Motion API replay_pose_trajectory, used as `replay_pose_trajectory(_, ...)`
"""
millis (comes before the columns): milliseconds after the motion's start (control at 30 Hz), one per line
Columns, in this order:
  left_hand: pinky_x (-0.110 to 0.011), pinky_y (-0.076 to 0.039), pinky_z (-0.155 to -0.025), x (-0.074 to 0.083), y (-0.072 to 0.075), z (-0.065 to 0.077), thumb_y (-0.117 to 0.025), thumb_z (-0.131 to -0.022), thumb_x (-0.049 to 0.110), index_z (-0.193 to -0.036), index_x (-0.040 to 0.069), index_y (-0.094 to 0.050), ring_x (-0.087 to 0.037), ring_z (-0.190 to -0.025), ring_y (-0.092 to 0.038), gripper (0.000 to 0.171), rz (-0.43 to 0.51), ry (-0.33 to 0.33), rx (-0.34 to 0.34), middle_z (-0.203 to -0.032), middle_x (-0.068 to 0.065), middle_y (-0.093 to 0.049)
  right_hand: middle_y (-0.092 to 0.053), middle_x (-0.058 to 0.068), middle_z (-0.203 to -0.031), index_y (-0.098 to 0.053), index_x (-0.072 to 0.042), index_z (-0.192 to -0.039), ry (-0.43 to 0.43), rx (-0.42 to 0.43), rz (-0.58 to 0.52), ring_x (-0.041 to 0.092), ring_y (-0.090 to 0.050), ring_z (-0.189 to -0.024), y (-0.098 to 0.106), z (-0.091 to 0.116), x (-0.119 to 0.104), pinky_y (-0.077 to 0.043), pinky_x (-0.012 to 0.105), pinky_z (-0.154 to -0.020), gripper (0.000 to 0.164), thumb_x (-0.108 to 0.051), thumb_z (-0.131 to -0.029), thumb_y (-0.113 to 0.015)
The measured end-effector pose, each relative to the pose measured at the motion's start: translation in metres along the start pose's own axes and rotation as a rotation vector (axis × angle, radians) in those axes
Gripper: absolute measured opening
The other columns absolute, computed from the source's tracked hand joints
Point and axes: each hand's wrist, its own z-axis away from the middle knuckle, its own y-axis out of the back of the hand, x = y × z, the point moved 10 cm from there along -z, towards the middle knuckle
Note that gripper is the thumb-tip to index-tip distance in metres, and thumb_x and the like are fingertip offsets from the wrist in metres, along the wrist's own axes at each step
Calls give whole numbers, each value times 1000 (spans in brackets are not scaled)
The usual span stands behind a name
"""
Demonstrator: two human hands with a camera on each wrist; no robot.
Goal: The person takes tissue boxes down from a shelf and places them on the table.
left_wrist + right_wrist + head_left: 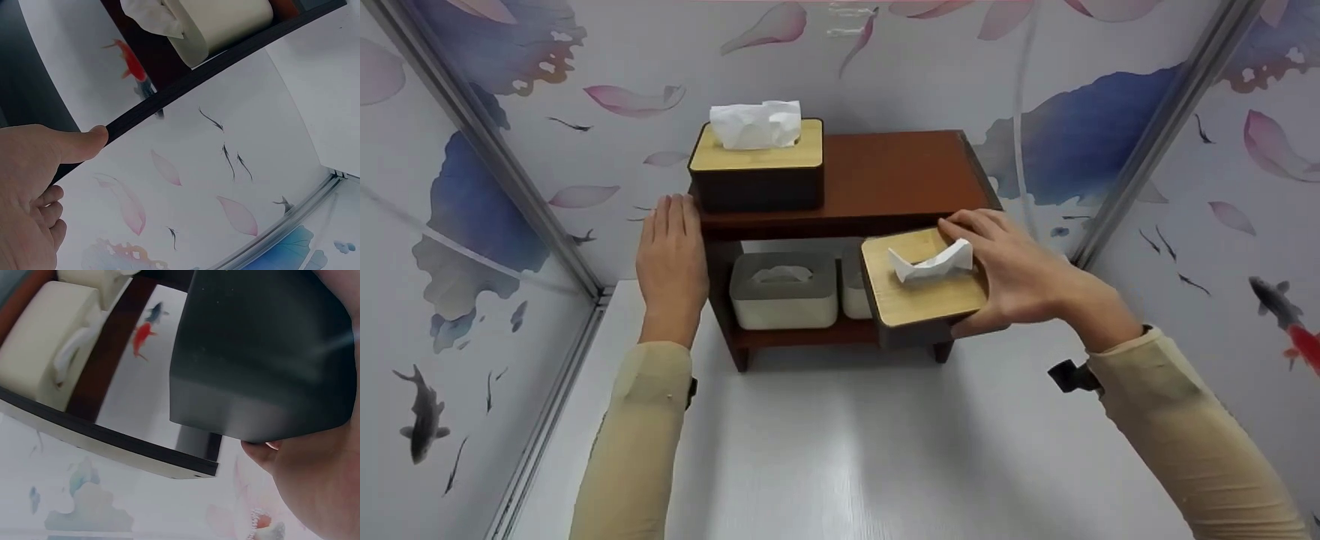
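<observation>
The right hand grips a wood-lidded tissue box at its left; the left hand rests, fingers straight, against the shelf unit beside it. Gripped at one end, the box might tip or slip.

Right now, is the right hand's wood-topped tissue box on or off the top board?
Off: in the head view, the right hand holds the wood-topped tissue box in front of the top board.
</observation>
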Motion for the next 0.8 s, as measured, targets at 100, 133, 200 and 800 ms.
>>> replay_pose_trajectory(100,-38,-22,-115,0,1,0,-52,-88,-6,-141,-2,-29,-29,-136,-30,58,4,-1,13,-144,-17,-36,-32,3,-142,-26,-12,-145,0,-13,5,25,-24,-132,-12,5,1,-30,51,-104,126,-72,-45,-74)
replay_pose_trajectory(133,-38,-22,-115,0,1,0,-52,-87,-6,-141,-2,-29,-29,-136,-30,58,4,-1,14,-143,-17,-36,-33,4,-142,-26,-12,-145,1,-17,4,25,-24,-132,-16,7,2,-31,50,-104,126,-72,-45,-74)
replay_pose_trajectory(200,-39,-23,-115,1,1,0,-53,-87,-5,-141,-2,-29,-29,-135,-31,59,5,1,18,-143,-17,-37,-33,5,-142,-27,-12,-145,3,-25,1,26,-24,-132,-26,10,3,-32,50,-103,125,-72,-45,-74)
replay_pose_trajectory(800,-38,-22,-115,0,-1,0,-57,-84,-5,-140,-3,-29,-29,-136,-29,63,-9,-2,-6,-143,-18,-36,-35,11,-142,-33,-8,-142,-112,-148,-52,32,-27,-130,-121,57,50,-32,54,-102,119,-70,-49,-74)
